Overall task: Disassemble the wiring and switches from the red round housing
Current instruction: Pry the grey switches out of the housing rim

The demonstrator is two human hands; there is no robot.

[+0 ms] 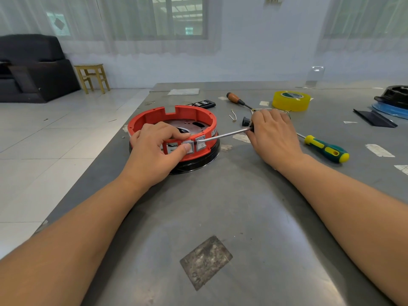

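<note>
The red round housing (176,117) sits on a black base on the grey metal table (220,206). Two white rocker switches (201,144) sit in its near wall, beside an empty rectangular cut-out. My left hand (154,149) grips the near wall, fingers curled over the rim and thumb pressing on the left switch. My right hand (272,133) grips a screwdriver whose handle is hidden in the fist. Its steel shaft (225,135) reaches left, with the tip at the top edge of the right switch.
Behind my right hand lie a wooden-handled screwdriver (236,99), a yellow tape roll (290,100), thin wires and a small black part (245,121). A green-yellow screwdriver (326,149) lies to the right. Black and blue parts (390,104) sit far right. The table's left edge runs close to the housing.
</note>
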